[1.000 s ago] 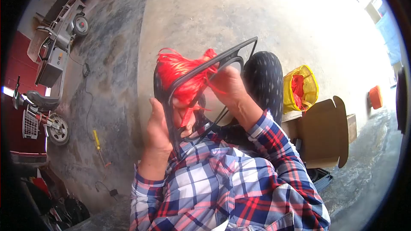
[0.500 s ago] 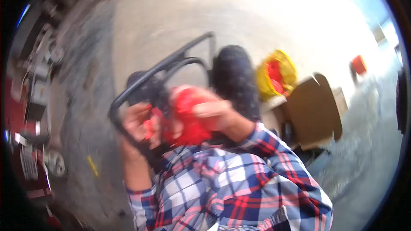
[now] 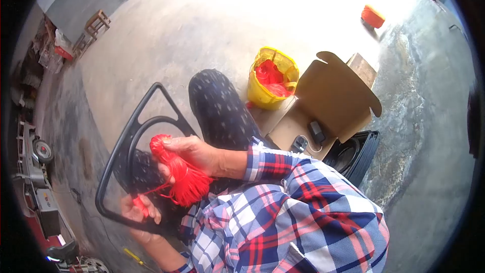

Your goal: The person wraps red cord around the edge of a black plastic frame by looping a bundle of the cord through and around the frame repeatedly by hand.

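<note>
My right hand (image 3: 189, 152) is closed around the top of a red string tassel (image 3: 192, 184), whose loose strands fan out below the fingers. Lower left, my left hand (image 3: 137, 211) pinches a small red piece of string (image 3: 141, 205). A thin red strand runs from it to the tassel. A black frame (image 3: 113, 172) with rounded corners and a curved inner bar leans over my left leg, around the area where both hands are. The left hand is close to its lower bar, and I cannot tell whether they touch.
A yellow basket (image 3: 263, 102) with red string bundles stands right of my knee. Beside it lies an open cardboard box (image 3: 336, 98) holding a black adapter (image 3: 317, 132), with a black crate (image 3: 361, 156) alongside. A yellow-handled tool (image 3: 133, 255) lies on the floor. A wooden stool (image 3: 97, 24) stands far left.
My view has turned and sharpened, so the basket and box sit further left. The tassel's bound top now shows above my right hand, and a strand between the hands is visible.
</note>
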`<action>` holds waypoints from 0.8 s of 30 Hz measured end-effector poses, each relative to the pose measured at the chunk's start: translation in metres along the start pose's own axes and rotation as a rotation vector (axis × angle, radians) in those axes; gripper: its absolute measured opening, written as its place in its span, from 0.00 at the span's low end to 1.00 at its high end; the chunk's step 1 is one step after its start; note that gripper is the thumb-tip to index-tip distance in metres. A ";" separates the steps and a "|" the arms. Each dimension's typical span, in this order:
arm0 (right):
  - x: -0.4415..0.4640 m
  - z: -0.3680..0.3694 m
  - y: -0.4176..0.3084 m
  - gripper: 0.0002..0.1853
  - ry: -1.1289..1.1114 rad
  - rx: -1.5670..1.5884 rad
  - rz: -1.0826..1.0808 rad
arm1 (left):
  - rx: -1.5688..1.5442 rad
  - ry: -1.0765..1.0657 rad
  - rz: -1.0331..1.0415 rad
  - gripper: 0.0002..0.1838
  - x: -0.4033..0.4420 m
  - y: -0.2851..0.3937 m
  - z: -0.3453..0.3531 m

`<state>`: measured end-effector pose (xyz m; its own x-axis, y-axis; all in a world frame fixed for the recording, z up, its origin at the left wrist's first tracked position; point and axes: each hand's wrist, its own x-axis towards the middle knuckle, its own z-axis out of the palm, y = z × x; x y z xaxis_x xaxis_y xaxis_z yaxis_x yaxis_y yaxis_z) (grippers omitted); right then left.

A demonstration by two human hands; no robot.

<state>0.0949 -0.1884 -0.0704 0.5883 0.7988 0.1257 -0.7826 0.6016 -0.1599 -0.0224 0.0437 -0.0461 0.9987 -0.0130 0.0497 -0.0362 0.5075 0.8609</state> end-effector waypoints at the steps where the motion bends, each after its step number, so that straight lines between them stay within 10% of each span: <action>1: 0.001 0.001 -0.001 0.19 0.043 0.060 0.010 | -0.005 -0.022 -0.002 0.18 -0.003 0.001 -0.001; 10: 0.010 -0.009 0.014 0.11 0.294 0.026 -0.071 | -0.037 0.219 0.015 0.18 -0.021 -0.004 0.007; 14: -0.003 0.044 0.019 0.13 0.044 -0.006 0.082 | -0.101 0.257 -0.019 0.19 -0.025 0.002 0.018; 17: 0.006 0.046 0.033 0.27 -0.233 -0.381 0.135 | -0.097 0.337 -0.031 0.27 -0.035 -0.010 0.021; 24: 0.016 0.063 0.041 0.24 0.038 -1.514 -0.349 | -0.039 0.425 0.129 0.37 -0.040 -0.009 0.049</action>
<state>0.0592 -0.1515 -0.0129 0.7144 0.6084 0.3458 0.3043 0.1749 -0.9364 -0.0638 -0.0028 -0.0308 0.9125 0.4039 -0.0646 -0.1680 0.5140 0.8412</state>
